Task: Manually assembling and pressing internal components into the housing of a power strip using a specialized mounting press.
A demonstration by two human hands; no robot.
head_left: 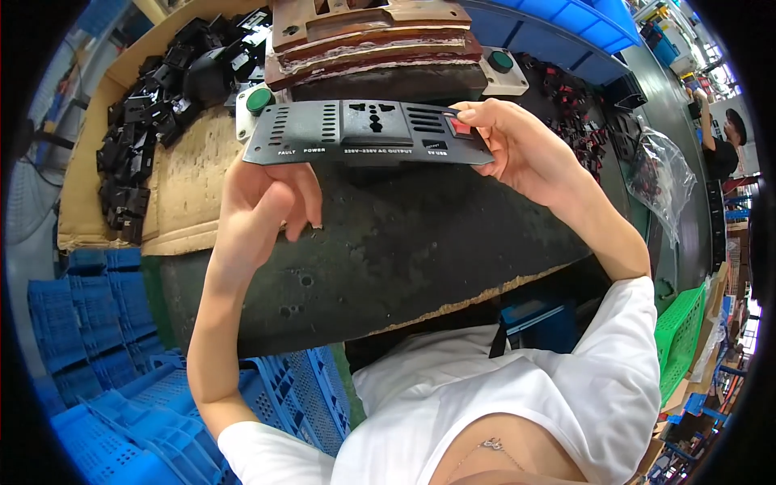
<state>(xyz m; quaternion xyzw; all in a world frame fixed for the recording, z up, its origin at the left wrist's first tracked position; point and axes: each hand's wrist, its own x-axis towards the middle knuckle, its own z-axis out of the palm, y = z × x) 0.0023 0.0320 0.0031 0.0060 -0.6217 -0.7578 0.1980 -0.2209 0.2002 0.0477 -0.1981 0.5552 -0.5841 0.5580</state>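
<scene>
A black inverter end panel point(374, 127) is held up over the dark workbench, with vent slots, a multi-pin socket in the middle and a small USB slot. At its right end sits a red rocker switch point(461, 128). My right hand point(521, 144) grips that end, thumb by the switch and fingers beneath. Just below the panel's left end is my left hand point(267, 206), its thumb and fingers apart and curled loosely. Part of this hand is hidden behind the panel, so any contact there is unclear.
A press fixture point(376, 44) stands behind the panel, with a green button point(259, 100) and another green button point(500, 61) beside it. Black parts fill a cardboard box point(194, 202) at left. Red-and-black switches point(570, 109) lie right. Blue crates point(137, 420) stand below left.
</scene>
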